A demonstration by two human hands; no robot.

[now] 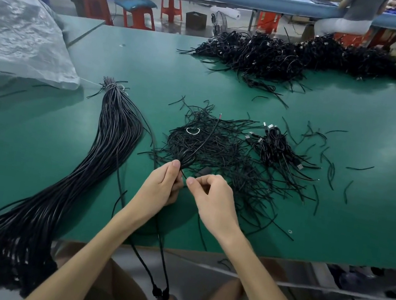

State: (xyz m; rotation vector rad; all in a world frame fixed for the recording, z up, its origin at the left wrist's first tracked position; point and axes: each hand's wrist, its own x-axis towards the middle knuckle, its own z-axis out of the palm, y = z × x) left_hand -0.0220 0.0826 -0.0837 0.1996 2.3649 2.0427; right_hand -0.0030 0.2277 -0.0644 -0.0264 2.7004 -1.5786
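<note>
My left hand (164, 186) grips a coiled black cable (188, 157) near the front middle of the green table (39, 130). The cable's loose end rises from the coil toward a bare tip farther back. My right hand (213, 196), just to the right, pinches a thin black tie (183, 173) that runs to the coil. Both hands hover over the near edge of a loose heap of short black ties (230, 155). A white loop (193, 131) lies on that heap.
A long tied bundle of black cables (102, 160) runs down the left and hangs over the table's front edge. Coiled cables with plugs (275, 146) lie right of the heap. A big cable pile (297, 56) sits at the back, a plastic bag (20, 38) at the left.
</note>
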